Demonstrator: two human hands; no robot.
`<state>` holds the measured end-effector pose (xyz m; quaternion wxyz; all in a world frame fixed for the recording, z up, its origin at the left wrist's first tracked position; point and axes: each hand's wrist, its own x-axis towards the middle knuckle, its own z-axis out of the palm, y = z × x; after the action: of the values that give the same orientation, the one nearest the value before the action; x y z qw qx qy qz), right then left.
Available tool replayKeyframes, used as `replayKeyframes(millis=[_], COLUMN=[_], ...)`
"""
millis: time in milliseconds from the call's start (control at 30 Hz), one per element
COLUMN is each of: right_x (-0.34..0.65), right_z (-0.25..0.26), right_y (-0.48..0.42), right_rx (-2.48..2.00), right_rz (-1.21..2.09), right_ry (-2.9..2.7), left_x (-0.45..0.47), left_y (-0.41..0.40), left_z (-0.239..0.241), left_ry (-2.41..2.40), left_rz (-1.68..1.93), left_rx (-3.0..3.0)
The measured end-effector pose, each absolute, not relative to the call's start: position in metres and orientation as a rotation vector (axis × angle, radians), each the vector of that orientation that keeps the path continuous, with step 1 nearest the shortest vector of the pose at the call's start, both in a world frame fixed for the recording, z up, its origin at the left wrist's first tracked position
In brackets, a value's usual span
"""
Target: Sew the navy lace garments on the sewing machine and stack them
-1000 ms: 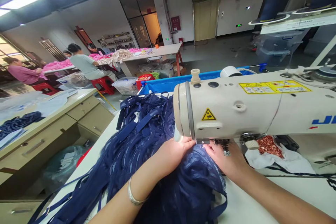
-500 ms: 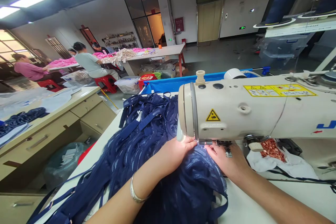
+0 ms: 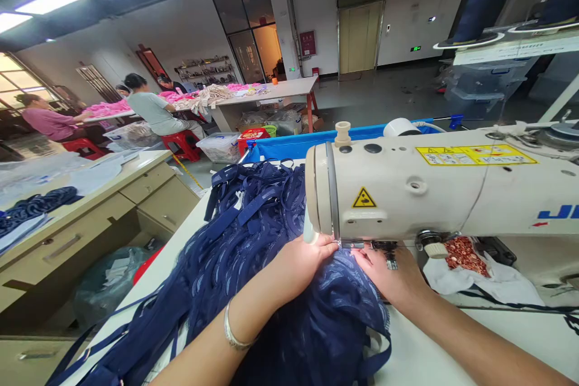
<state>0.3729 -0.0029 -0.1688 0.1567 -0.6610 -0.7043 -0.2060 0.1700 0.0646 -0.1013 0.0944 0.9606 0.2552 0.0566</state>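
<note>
A cream sewing machine [image 3: 425, 193] stands on a white table [image 3: 434, 350]. A heap of navy lace fabric with straps [image 3: 253, 253] lies across the table to the left of it. My left hand [image 3: 296, 265] presses on the navy fabric just under the machine head, fingers bent over the cloth. My right hand [image 3: 389, 277] lies flat on the same fabric beside the presser foot [image 3: 389, 256]. The needle itself is hidden by the machine head and my fingers. A silver bangle [image 3: 233, 329] sits on my left wrist.
A white cloth with a red patterned piece [image 3: 465, 265] lies behind the needle area. A blue bin [image 3: 289, 145] stands behind the table. A beige desk with drawers [image 3: 85, 217] is to the left. Other people sit on red stools at far tables [image 3: 149, 111].
My hands stay on the fabric at the needle with barely any shift. The view has swung slightly; nothing else moved.
</note>
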Motion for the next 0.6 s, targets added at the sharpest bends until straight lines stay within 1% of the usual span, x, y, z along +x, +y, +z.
replayKeyframes(millis=[167, 333, 433, 500, 600], right_x=[0.372, 0.374, 0.378, 0.382, 0.388], right_z=[-0.176, -0.187, -0.188, -0.19, -0.194], right_y=[0.0, -0.003, -0.006, -0.005, -0.001], right_rx=[-1.937, -1.826, -1.838, -1.827, -1.813], right_rz=[-0.525, -0.691, -0.714, -0.645, -0.452], right_ry=[-1.942, -1.94, -1.963, -2.066, -2.135], left_x=[0.172, 0.172, 0.17, 0.169, 0.168], left_y=[0.062, 0.061, 0.061, 0.062, 0.063], left_z=[-0.097, -0.097, -0.1, -0.104, -0.109], left_ry=[0.798, 0.787, 0.775, 0.762, 0.76], left_rz=[0.158, 0.154, 0.188, 0.213, 0.218], left_rx=[2.846, 2.847, 2.853, 2.862, 2.877])
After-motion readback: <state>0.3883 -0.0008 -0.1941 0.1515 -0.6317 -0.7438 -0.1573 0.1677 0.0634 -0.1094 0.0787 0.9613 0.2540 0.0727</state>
